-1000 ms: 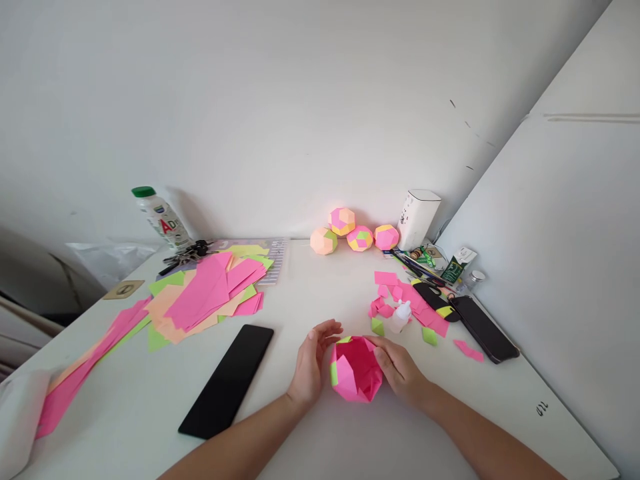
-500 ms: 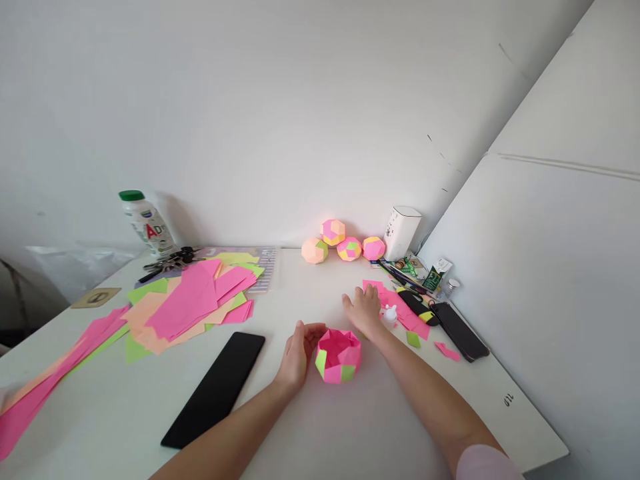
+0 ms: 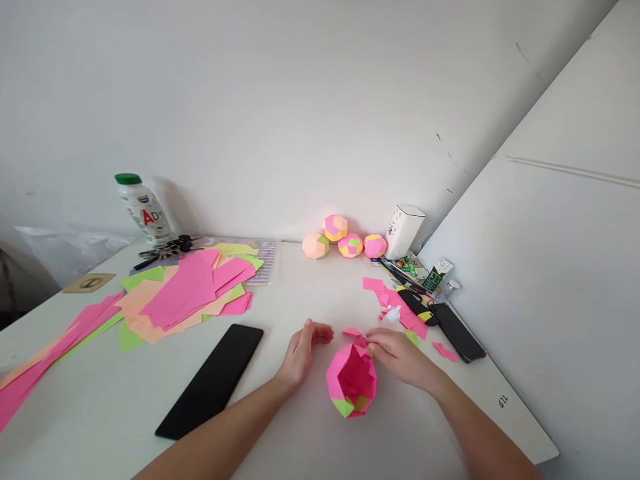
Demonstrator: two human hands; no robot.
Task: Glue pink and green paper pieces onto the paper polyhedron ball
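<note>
Toward the table's near side: the pink-and-green paper ball [image 3: 345,373] sits tilted on the table [image 3: 290,287], its wide opening facing me.
My right hand [image 3: 400,355]: fingers closed in a pinch on a small pink paper piece [image 3: 353,333], just beyond the ball's far rim; whether the piece touches that rim, I can't quite tell.
My left hand [image 3: 303,350]: open, gripping nothing, fingers curved, near the ball's left side but apart from it.
Black panel [image 3: 213,380]: flat, left of my left hand.
Paper sheets [image 3: 183,297]: heaped toward the back left corner.
Glue bottle [image 3: 394,314]: beside pink scraps [image 3: 417,325], toward the right edge.
Finished balls [image 3: 335,228]: four, clustered along the back edge.
White box [image 3: 404,231]: upright, by the back right corner.
</note>
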